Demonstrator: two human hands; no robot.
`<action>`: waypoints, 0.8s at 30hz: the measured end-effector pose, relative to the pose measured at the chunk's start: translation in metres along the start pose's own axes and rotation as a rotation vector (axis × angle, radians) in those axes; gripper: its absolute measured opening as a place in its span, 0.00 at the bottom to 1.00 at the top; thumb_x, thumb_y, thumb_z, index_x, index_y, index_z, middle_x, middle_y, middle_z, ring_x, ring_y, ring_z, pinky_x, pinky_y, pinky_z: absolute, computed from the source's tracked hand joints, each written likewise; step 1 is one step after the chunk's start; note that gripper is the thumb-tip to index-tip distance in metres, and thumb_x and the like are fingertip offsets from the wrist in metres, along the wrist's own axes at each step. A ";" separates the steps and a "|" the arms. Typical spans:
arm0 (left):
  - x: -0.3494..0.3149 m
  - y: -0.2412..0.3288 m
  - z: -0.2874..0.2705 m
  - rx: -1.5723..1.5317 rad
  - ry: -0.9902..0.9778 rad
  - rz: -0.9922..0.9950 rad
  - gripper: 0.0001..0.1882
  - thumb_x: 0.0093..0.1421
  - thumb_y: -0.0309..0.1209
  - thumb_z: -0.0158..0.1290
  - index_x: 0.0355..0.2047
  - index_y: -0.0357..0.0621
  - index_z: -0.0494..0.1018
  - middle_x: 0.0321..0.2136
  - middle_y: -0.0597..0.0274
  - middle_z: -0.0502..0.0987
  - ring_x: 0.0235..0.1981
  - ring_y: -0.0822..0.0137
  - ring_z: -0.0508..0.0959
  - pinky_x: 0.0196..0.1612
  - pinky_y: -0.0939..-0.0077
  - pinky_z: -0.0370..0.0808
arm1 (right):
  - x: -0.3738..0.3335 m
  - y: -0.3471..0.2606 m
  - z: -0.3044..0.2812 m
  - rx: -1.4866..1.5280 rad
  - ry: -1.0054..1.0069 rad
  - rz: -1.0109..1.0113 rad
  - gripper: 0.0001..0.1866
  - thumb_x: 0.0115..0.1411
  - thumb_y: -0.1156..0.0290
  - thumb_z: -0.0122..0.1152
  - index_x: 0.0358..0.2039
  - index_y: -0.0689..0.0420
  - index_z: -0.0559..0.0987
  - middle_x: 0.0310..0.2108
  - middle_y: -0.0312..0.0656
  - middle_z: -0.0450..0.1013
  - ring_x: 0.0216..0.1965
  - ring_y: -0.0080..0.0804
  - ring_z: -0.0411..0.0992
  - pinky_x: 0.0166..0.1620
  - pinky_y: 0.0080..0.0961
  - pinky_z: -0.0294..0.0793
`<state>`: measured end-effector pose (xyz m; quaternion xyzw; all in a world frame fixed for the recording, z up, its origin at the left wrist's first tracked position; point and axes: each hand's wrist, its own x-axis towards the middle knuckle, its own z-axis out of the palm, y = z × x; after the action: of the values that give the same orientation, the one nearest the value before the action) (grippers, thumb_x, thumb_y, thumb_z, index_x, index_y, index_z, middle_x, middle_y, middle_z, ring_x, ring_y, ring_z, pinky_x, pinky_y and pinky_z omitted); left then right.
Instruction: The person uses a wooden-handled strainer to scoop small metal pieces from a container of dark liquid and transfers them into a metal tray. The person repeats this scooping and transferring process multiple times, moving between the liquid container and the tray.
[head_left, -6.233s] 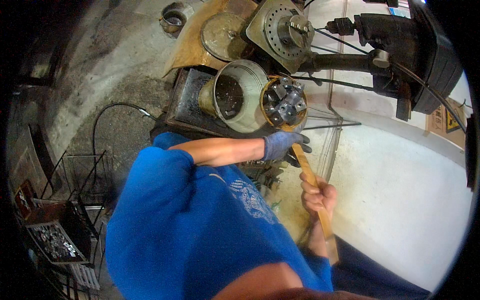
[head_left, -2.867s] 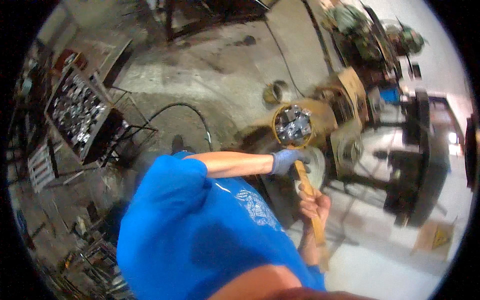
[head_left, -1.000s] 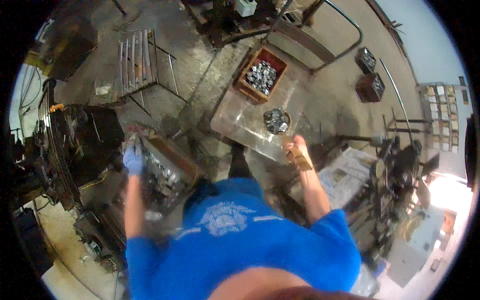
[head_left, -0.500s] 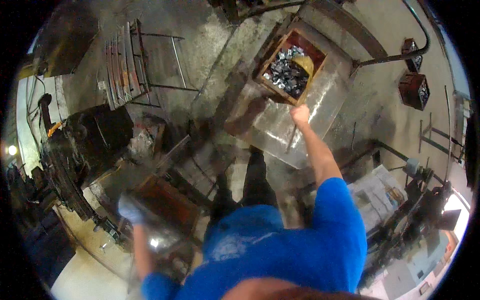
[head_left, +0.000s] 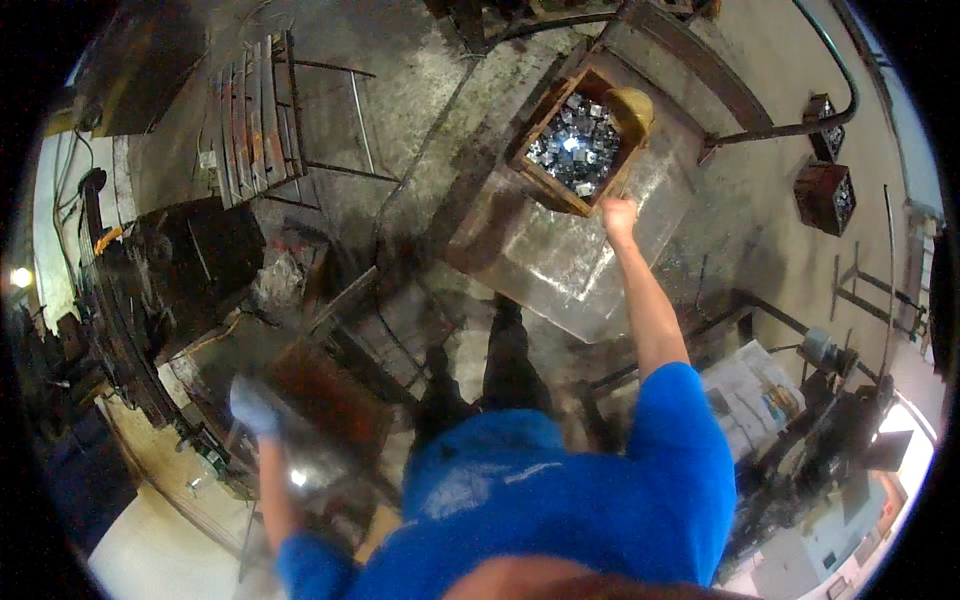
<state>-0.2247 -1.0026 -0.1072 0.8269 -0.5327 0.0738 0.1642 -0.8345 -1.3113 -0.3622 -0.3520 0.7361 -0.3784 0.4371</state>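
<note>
My right hand (head_left: pixel 619 215) is closed round the handle of a shovel-like tool. Its rounded, yellowish head (head_left: pixel 630 112) lies over the right rim of a wooden box (head_left: pixel 540 188); I cannot tell its exact kind. Small shiny metal pieces (head_left: pixel 575 145) fill much of this box, which rests on a flat metal plate (head_left: pixel 560 270). To the lower left, my left hand (head_left: pixel 255 408), in a pale glove, is above or beside a reddish-brown surface (head_left: pixel 335 390). Blur hides its fingers, and I cannot tell whether it touches anything.
Two smaller boxes (head_left: pixel 826 196) with metal pieces stand at the far right. A slatted metal rack (head_left: pixel 255 120) is at the upper left, and dark machinery (head_left: pixel 200 260) lies below it. A bent pipe rail (head_left: pixel 790 130) runs at the upper right. Papers (head_left: pixel 745 400) lie on the right.
The tool's yellowish head has moved from over the metal pieces rightward to the box's rim. My right hand has shifted slightly right and up. My left hand moved a little left.
</note>
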 end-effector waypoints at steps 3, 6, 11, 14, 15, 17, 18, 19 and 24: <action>-0.013 -0.009 -0.002 -0.200 0.060 -0.042 0.12 0.56 0.30 0.44 0.33 0.32 0.72 0.29 0.49 0.75 0.31 0.57 0.74 0.34 0.69 0.71 | -0.038 -0.055 -0.002 1.145 -0.410 0.636 0.07 0.48 0.73 0.45 0.28 0.59 0.64 0.15 0.29 0.52 0.14 0.16 0.50 0.16 0.15 0.53; 0.012 0.032 -0.015 -0.072 -0.006 -0.011 0.13 0.56 0.31 0.44 0.34 0.34 0.73 0.28 0.50 0.75 0.30 0.57 0.74 0.34 0.69 0.70 | -0.099 -0.092 -0.014 1.547 -0.745 0.916 0.10 0.51 0.70 0.43 0.33 0.62 0.62 0.16 0.29 0.52 0.13 0.15 0.50 0.15 0.14 0.53; 0.017 0.035 -0.035 -0.198 -0.202 -0.139 0.13 0.56 0.34 0.46 0.37 0.41 0.74 0.34 0.51 0.75 0.37 0.56 0.75 0.42 0.70 0.69 | -0.211 -0.132 0.017 1.118 -0.977 0.805 0.15 0.44 0.73 0.48 0.35 0.61 0.63 0.17 0.29 0.52 0.13 0.15 0.50 0.14 0.11 0.51; 0.025 0.018 -0.078 -0.546 -0.175 -0.003 0.12 0.54 0.29 0.48 0.39 0.41 0.73 0.38 0.52 0.74 0.40 0.57 0.73 0.46 0.70 0.66 | -0.293 -0.150 0.046 -0.167 -0.676 0.109 0.09 0.38 0.70 0.53 0.19 0.62 0.69 0.13 0.40 0.65 0.14 0.31 0.64 0.16 0.27 0.61; 0.025 0.006 -0.104 -0.469 -0.127 0.079 0.12 0.54 0.28 0.48 0.39 0.40 0.73 0.39 0.52 0.73 0.41 0.57 0.72 0.47 0.70 0.66 | -0.297 -0.142 0.052 -0.259 -0.593 -0.139 0.11 0.36 0.70 0.54 0.19 0.64 0.70 0.16 0.48 0.67 0.18 0.38 0.67 0.21 0.30 0.65; -0.001 -0.029 -0.165 -0.357 -0.041 0.085 0.12 0.53 0.27 0.48 0.39 0.40 0.72 0.39 0.52 0.73 0.42 0.57 0.72 0.47 0.71 0.66 | -0.318 -0.152 0.067 -0.436 -0.434 -0.471 0.17 0.35 0.70 0.55 0.24 0.71 0.71 0.25 0.64 0.69 0.29 0.53 0.72 0.35 0.35 0.70; -0.016 -0.050 -0.193 -0.340 0.005 0.036 0.12 0.54 0.27 0.48 0.39 0.39 0.72 0.39 0.52 0.73 0.42 0.57 0.72 0.47 0.71 0.66 | -0.330 -0.157 0.078 -0.475 -0.367 -0.489 0.17 0.35 0.70 0.55 0.24 0.71 0.71 0.26 0.63 0.69 0.30 0.54 0.71 0.36 0.35 0.70; -0.035 -0.085 -0.211 -0.300 0.004 -0.020 0.13 0.53 0.27 0.49 0.39 0.39 0.72 0.39 0.52 0.73 0.42 0.58 0.72 0.46 0.71 0.66 | -0.338 -0.151 0.089 -0.500 -0.290 -0.510 0.17 0.35 0.69 0.55 0.24 0.71 0.71 0.27 0.63 0.70 0.31 0.55 0.71 0.37 0.36 0.70; -0.183 -0.224 -0.266 0.015 -0.151 -0.606 0.16 0.53 0.28 0.48 0.42 0.37 0.70 0.40 0.53 0.74 0.42 0.63 0.72 0.45 0.71 0.66 | -0.303 -0.107 0.131 -0.647 -0.155 -0.645 0.18 0.36 0.70 0.55 0.27 0.70 0.71 0.30 0.62 0.70 0.36 0.56 0.70 0.40 0.38 0.69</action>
<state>-0.0856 -0.6675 0.0444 0.9524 -0.2722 -0.0363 0.1326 -0.5830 -1.1367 -0.1986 -0.7086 0.6343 -0.2188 0.2183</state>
